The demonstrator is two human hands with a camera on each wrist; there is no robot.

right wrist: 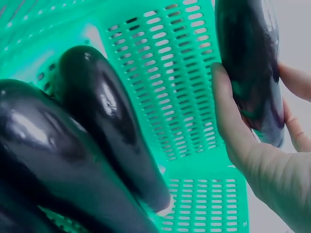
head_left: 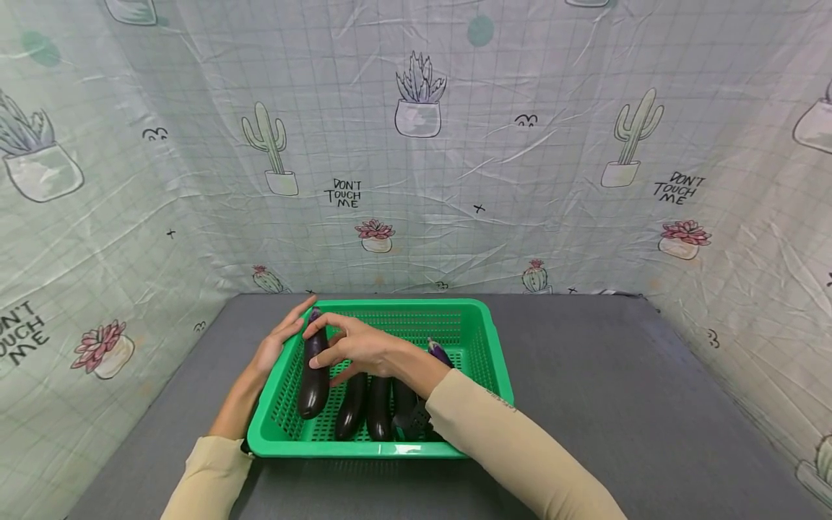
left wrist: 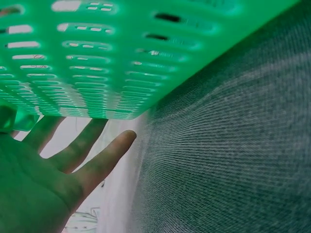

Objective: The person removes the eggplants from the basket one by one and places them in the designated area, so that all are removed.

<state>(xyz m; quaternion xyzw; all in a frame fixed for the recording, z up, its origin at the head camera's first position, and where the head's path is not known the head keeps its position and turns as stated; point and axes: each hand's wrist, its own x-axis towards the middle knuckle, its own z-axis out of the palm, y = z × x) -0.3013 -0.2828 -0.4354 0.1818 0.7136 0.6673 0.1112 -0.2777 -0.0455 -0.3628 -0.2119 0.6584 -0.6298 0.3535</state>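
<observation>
Cactus-print sheeting [head_left: 481, 159] around a grey tabletop [head_left: 598, 390] suggests a curtained booth.

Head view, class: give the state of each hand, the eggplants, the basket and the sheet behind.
Left hand: fingers extended, beside the green basket.
Right hand: gripping one eggplant.
Gripped eggplant: held at the basket's left end.
Other eggplants: lying in the basket.
Green basket: upright on the grey table.
Patterned sheet: creased.
</observation>
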